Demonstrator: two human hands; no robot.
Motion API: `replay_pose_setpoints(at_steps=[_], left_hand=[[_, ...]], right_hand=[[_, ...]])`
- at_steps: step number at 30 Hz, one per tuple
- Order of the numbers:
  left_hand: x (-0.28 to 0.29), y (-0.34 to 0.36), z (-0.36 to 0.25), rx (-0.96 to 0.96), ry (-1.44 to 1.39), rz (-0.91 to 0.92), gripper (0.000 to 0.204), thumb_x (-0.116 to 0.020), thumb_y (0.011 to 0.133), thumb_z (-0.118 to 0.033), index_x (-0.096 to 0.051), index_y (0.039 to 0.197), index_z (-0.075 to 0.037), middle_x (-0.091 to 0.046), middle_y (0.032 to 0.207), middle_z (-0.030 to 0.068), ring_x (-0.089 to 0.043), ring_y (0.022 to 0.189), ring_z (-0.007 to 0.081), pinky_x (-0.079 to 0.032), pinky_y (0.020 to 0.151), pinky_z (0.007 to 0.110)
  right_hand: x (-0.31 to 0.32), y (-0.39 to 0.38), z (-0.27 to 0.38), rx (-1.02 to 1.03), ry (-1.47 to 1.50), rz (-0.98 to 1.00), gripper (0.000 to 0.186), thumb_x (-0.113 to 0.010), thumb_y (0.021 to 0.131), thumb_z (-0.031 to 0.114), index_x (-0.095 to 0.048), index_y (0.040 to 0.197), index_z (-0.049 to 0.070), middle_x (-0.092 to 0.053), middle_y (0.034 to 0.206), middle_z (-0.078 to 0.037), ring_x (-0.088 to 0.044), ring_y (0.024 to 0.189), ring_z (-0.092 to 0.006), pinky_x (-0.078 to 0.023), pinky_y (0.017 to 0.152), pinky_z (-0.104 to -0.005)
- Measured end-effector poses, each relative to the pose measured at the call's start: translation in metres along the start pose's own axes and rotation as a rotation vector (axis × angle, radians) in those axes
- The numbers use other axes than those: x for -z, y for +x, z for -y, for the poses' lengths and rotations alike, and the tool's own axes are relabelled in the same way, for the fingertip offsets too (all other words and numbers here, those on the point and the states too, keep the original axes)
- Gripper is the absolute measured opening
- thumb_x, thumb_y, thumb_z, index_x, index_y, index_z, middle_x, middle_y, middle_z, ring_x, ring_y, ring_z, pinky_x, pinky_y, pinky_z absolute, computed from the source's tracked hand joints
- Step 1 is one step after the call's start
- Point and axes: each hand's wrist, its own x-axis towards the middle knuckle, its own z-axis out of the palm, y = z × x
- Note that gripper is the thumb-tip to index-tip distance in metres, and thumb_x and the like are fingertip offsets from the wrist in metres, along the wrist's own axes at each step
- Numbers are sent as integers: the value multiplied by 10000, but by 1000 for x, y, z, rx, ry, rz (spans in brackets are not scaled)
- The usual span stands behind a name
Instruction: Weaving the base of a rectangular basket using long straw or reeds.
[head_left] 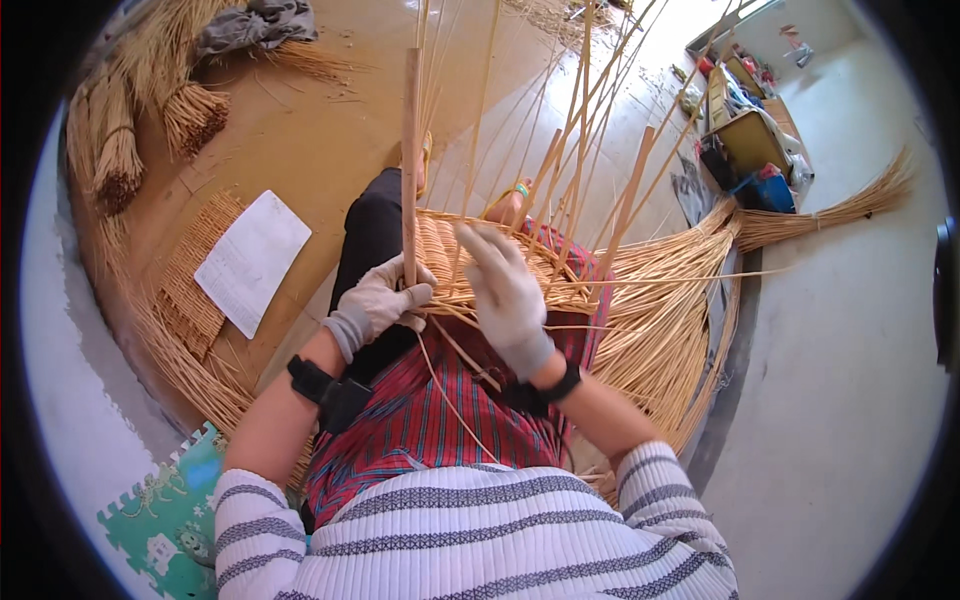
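On my lap lies a partly woven wicker basket, its flat base facing up. Long thin wicker rods rise from it, and thicker wooden stakes stand at its corners. My left hand, in a white knit glove, is closed on the near left corner, at the foot of a wooden stake. My gloved right hand is over the near edge, its fingers stretched out; no strand shows gripped in it. Loose wicker ends hang below the edge, onto a red plaid apron.
To the right, a large bundle of wicker rods fans out on the floor. A woven panel and a white sheet lie at left. More wicker bundles rest far left. A green foam mat is near left.
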Motion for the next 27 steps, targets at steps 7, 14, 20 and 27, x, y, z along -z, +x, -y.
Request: replay_pose_setpoints(at_steps=[7, 14, 20, 27], left_hand=[[-12, -1, 11, -41, -16, -217, 94, -689, 993, -74, -647, 1076, -58, -629, 947, 16, -639, 764, 103, -629, 607, 269], [0, 3, 26, -90, -95, -152, 110, -719, 992, -120, -651, 1052, -57, -628, 905, 5, -637, 750, 99, -610, 632, 252], [4, 9, 15, 7, -6, -60, 213, -768, 971, -189, -659, 1115, -76, -672, 945, 7, -665, 784, 119, -614, 649, 275], [5, 4, 8, 9, -20, -41, 216, -828, 914, -166, -660, 1010, -71, -659, 855, 15, -649, 685, 109, -602, 617, 271]], right_hand=[[12, 43, 5, -551, 452, 79, 539, -619, 1000, 28, -528, 1525, 108, -759, 1166, -136, -727, 1031, -181, -567, 891, -323], [28, -58, 4, -356, -22, 148, 481, -725, 955, 147, -621, 1410, 33, -768, 1051, -150, -738, 1013, -299, -586, 893, -375], [-12, -19, -6, -16, -356, 506, 797, -765, 887, 343, -443, 1542, 25, -735, 938, -145, -689, 921, -346, -573, 784, -455], [8, 21, -14, 107, -328, 446, 495, -787, 858, 291, -654, 1303, 120, -720, 834, -103, -682, 796, -310, -544, 694, -439]])
